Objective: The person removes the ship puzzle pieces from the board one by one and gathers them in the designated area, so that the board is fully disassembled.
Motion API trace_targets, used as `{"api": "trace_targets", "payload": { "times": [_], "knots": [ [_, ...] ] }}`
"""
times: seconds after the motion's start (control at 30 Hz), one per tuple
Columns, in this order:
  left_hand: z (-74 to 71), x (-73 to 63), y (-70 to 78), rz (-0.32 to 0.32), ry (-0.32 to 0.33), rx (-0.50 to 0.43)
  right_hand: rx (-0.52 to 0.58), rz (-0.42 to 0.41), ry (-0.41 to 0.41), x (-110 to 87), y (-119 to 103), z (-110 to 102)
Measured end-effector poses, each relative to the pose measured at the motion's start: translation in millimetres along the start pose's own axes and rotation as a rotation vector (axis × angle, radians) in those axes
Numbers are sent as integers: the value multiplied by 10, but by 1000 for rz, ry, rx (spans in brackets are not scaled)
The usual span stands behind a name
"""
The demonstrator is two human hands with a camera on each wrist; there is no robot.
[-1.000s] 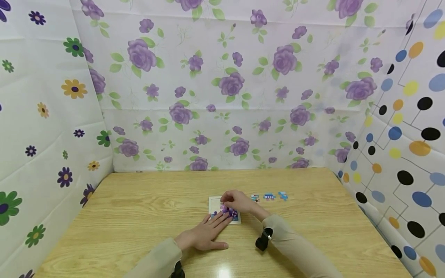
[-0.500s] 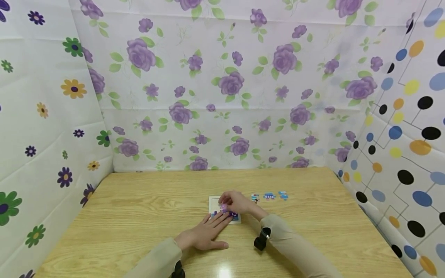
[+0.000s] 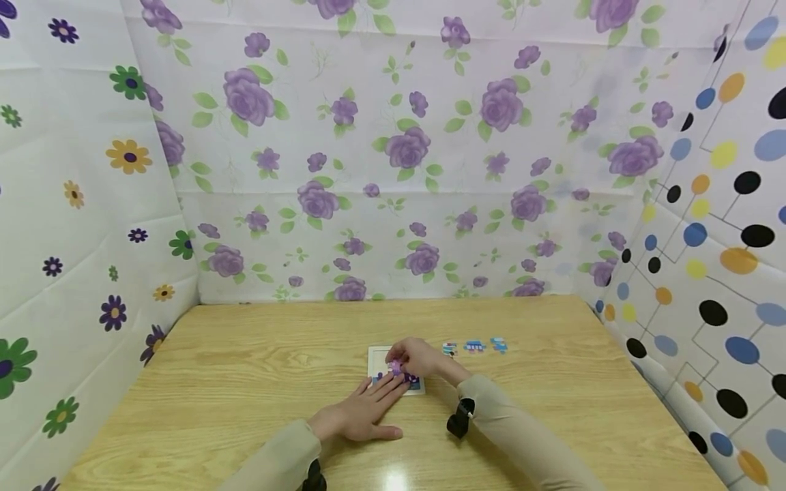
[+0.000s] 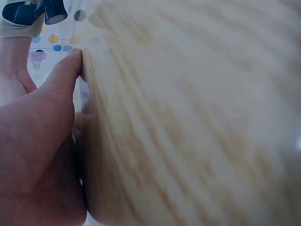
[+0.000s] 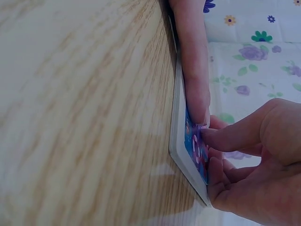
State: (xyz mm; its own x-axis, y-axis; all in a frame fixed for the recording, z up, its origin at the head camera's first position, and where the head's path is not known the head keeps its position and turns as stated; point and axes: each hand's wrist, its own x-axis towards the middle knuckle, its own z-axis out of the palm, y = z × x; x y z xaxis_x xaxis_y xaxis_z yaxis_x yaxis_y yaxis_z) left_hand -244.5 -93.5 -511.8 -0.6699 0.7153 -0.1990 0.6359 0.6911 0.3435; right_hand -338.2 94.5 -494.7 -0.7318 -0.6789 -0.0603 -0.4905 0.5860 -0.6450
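A small puzzle tray (image 3: 372,356) with a white rim lies on the table, its lower part filled with blue and purple pieces. My left hand (image 3: 359,414) lies flat, palm down, its straight fingertips resting on the tray's near part and its thumb on the wood. Over the middle of the tray, my right hand (image 3: 419,356) pinches a pink-purple puzzle piece (image 3: 394,367) between thumb and fingers. In the right wrist view, the thumb (image 5: 230,137) bends down close to the left fingertip at the tray's surface. The fingers hide much of the picture.
Three loose puzzle pieces lie in a row right of the tray: a red, white and blue one (image 3: 450,349), a blue and pink one (image 3: 475,346) and a blue one (image 3: 499,345). Patterned cloth (image 3: 405,204) stands behind the wooden table (image 3: 264,368) and at both sides.
My right hand has shifted slightly left over the tray, and the pink-purple puzzle piece shows more clearly at its fingertips. The left hand has kept its place.
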Motion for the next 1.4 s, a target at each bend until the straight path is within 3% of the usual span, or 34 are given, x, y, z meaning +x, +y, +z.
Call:
{"api": "trace_targets", "payload": {
  "times": [0.77, 1.1, 1.4],
  "knots": [
    [-1, -1, 17, -15, 17, 13, 18, -5, -37, 8, 6, -25],
    [13, -3, -1, 9, 22, 1, 2, -11, -26, 9, 39, -17],
    [3, 3, -8, -14, 8, 44, 9, -5, -4, -2, 45, -11]
  ]
}}
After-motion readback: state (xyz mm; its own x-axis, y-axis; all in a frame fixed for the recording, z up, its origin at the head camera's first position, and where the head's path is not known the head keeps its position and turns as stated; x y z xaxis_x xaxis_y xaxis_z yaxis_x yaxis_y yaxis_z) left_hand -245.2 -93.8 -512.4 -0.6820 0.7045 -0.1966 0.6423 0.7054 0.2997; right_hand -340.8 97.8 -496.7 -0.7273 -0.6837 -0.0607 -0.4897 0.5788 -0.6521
